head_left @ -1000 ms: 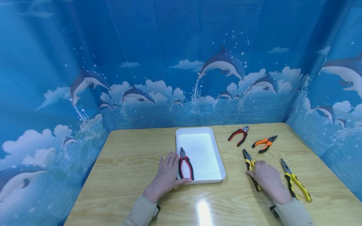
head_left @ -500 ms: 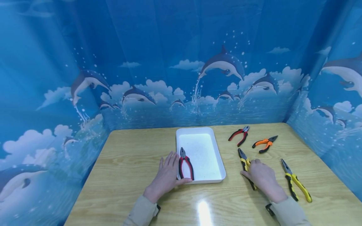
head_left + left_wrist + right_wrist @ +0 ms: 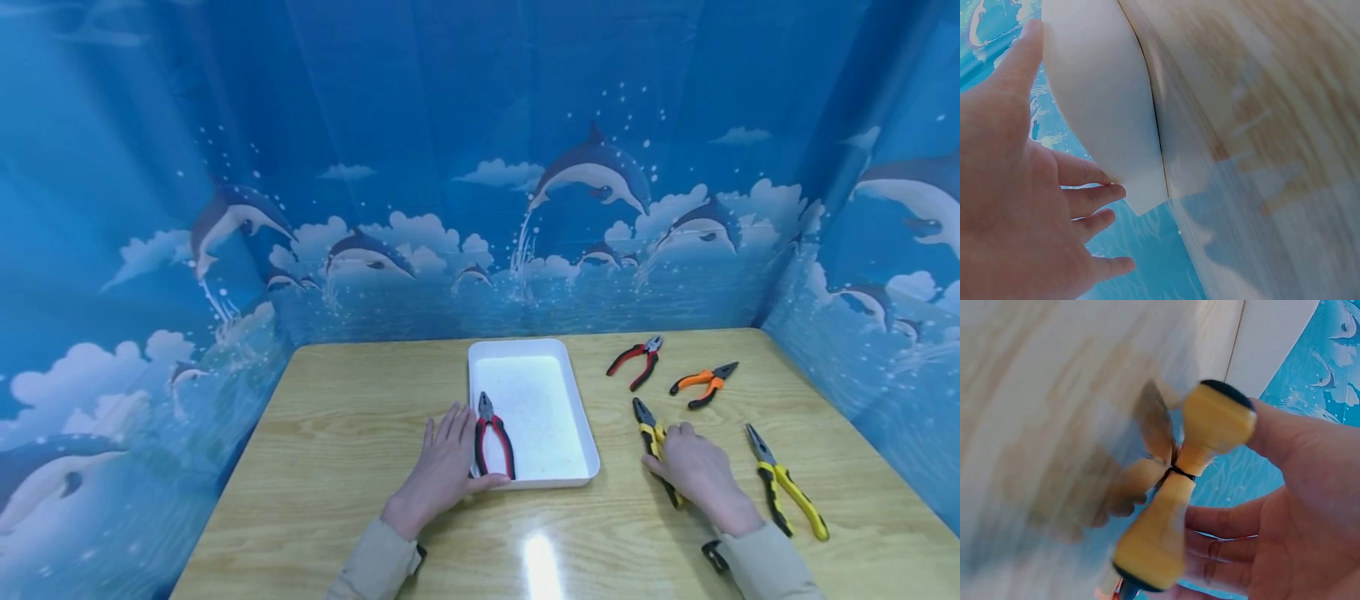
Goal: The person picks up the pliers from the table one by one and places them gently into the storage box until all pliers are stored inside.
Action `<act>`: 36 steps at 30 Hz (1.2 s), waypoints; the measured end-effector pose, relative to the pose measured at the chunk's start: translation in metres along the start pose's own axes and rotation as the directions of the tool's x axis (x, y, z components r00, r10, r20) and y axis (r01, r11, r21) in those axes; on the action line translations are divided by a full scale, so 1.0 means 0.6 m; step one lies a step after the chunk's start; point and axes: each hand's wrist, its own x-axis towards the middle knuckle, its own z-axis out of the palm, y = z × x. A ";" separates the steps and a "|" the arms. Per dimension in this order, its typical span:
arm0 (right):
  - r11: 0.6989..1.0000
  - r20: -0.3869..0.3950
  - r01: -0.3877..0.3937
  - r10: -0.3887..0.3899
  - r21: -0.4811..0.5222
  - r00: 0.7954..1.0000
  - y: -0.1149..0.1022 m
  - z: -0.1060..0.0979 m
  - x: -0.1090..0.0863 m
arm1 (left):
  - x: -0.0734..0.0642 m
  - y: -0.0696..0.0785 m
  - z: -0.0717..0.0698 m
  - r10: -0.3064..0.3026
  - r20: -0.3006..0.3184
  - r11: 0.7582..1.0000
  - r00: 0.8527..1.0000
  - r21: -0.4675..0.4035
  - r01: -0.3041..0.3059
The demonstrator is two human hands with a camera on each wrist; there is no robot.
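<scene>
My left hand (image 3: 438, 462) rests against the left side of the white tray (image 3: 547, 433), fingers straight and thumb along its near rim. The left wrist view shows fingertips touching the tray's outer wall (image 3: 1100, 94). Inside the tray, along its left side, lie red-and-black pliers (image 3: 484, 407). To the tray's right, my right hand (image 3: 697, 475) holds yellow-and-black pliers (image 3: 647, 427) by the handles, low over the table. In the right wrist view, the thumb lies on one handle (image 3: 1213, 422) and fingers on the other; the hand covers part of them in the head view.
Small red-and-black pliers (image 3: 643, 357) and orange-and-black pliers (image 3: 707, 382) lie toward the back right of the wooden table (image 3: 360, 400). Yellow-and-black long-nose pliers (image 3: 780, 475) lie right of my right hand. A blue dolphin-print curtain (image 3: 420, 167) stands behind the table.
My right hand and the yellow-and-black pliers have shifted slightly left toward the tray, mostly in the first half second. My left hand and the tray stay where they were.
</scene>
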 end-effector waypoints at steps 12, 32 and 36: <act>0.998 -0.105 0.019 -0.012 0.062 0.994 0.006 -0.009 -0.008 | -0.001 0.002 0.000 -0.002 -0.001 1.000 1.000 0.009 0.002; 0.993 -0.466 0.114 -0.096 0.011 0.880 -0.023 -0.021 -0.018 | -0.003 0.002 -0.001 0.002 -0.012 1.000 1.000 0.003 -0.002; 0.990 -0.517 0.143 -0.131 -0.016 0.846 -0.031 -0.024 -0.019 | -0.003 0.003 -0.002 0.004 -0.014 1.000 1.000 0.004 -0.004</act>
